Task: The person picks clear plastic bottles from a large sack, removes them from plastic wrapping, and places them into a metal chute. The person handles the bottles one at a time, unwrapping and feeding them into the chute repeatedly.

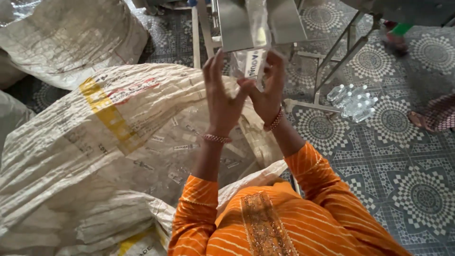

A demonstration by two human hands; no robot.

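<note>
Large woven sack (95,142) fills left and centre. Second sack (71,38) upper left. Shrink-wrapped bottle pack (353,100) on patterned tile floor (403,180), right. Metal frame (332,61) upper right.

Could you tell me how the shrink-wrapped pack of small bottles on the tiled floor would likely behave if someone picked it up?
The bottle pack would probably hold together as one block, since clear film wraps the bottles tightly. The film looks glossy, so it may be slippery to grip. If the bottles are full, which I cannot tell, it could be heavy for its size. Lying flat on the floor, it seems unlikely to roll.
</note>
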